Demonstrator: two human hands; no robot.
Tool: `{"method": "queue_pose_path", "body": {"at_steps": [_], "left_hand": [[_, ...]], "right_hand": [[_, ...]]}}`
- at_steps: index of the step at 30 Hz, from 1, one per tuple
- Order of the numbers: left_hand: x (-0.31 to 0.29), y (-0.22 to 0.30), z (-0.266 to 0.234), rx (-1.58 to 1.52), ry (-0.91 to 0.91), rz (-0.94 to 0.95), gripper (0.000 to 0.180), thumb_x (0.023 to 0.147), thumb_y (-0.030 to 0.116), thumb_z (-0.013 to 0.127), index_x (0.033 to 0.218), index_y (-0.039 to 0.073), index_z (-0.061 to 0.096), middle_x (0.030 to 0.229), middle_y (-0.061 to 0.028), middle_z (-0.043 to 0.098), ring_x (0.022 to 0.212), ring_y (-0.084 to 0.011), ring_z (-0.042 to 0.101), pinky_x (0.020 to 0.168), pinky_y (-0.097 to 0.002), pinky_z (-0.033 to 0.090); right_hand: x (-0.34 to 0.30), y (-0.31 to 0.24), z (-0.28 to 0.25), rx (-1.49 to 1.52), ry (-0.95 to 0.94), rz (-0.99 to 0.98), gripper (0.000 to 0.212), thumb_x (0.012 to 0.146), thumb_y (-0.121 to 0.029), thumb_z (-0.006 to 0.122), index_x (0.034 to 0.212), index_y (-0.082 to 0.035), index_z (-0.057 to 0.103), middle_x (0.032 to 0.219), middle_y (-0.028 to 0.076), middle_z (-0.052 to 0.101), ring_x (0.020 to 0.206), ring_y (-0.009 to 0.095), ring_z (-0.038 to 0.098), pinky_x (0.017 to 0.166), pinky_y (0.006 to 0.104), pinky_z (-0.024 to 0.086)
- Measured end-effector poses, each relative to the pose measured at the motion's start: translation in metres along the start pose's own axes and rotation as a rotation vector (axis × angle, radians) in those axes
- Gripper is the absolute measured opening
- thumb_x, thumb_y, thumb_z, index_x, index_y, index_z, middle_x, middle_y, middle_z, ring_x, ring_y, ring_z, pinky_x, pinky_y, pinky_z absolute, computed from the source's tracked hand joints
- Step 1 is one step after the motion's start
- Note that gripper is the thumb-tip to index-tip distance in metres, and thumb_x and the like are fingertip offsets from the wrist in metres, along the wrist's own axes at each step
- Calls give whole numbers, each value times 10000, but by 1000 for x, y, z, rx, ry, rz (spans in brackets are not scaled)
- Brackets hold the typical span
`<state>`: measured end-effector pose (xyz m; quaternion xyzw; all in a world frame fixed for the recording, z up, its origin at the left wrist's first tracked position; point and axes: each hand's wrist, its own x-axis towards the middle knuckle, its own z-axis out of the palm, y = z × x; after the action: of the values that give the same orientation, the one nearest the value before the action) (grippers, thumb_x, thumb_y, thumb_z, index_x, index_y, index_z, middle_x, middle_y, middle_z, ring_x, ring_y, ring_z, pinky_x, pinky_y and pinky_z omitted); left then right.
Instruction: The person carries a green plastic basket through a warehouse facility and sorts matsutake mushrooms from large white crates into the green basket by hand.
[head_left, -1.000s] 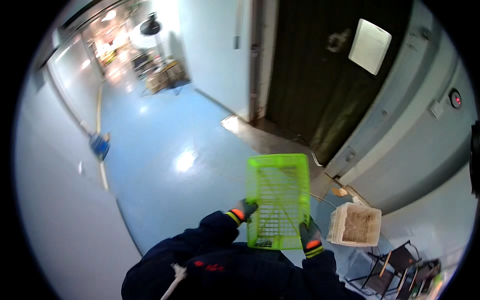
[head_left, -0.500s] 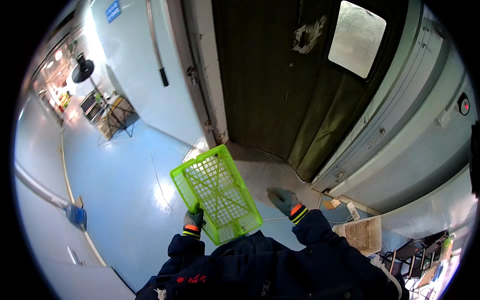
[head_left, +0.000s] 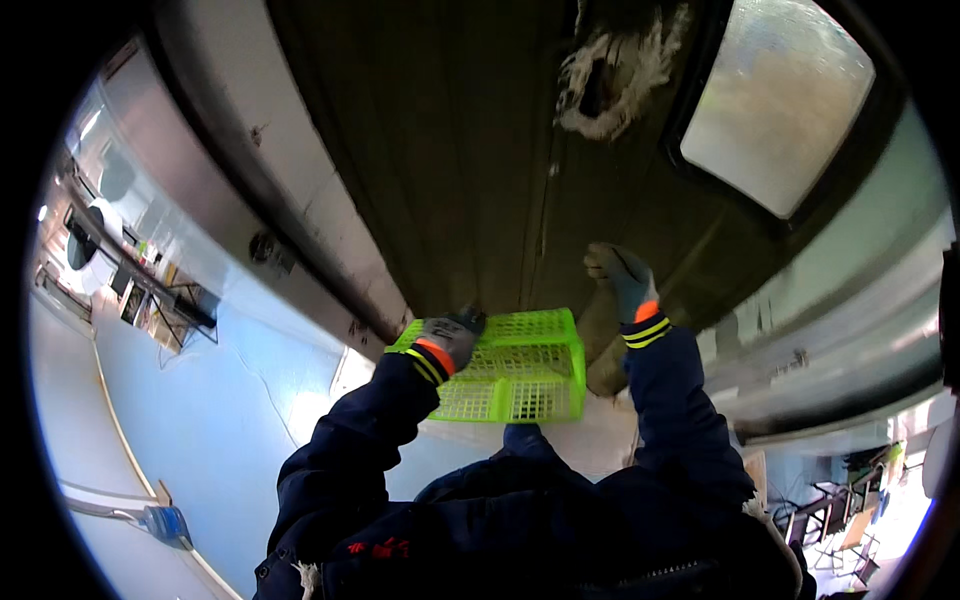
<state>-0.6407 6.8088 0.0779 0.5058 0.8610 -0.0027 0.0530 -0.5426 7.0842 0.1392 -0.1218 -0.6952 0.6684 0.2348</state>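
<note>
A bright green plastic basket with lattice walls is held tilted in front of my body, by the foot of a dark green padded door curtain. My left hand, in a grey glove, is closed on the basket's upper left rim. My gloved right hand is raised to the right of the basket, in front of the curtain. Its fingers are slightly bent, and nothing shows in them. Whether they touch the curtain I cannot tell.
The curtain has a torn hole and a clear window. A pale door frame stands close on the left. Further left are blue floor, a stand with a black round head and a blue water bottle. Folding chairs are at lower right.
I have come closer to the curtain. The basket has swung round and tilted, with my left hand still gripping it. My right hand has risen toward the curtain.
</note>
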Motion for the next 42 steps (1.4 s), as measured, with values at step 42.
{"method": "queue_pose_path", "body": {"at_steps": [42], "left_hand": [[611,-306,-28,-530,354,-1190,304,735,254,577,888,-8,589,849,-234,587,767,-384,564,670,-420,447]], "right_hand": [[640,150,-332,-45,669,78,330,822,-172,572,1107,-15,523,869,57,599,713,103,529,623,200,422]]}}
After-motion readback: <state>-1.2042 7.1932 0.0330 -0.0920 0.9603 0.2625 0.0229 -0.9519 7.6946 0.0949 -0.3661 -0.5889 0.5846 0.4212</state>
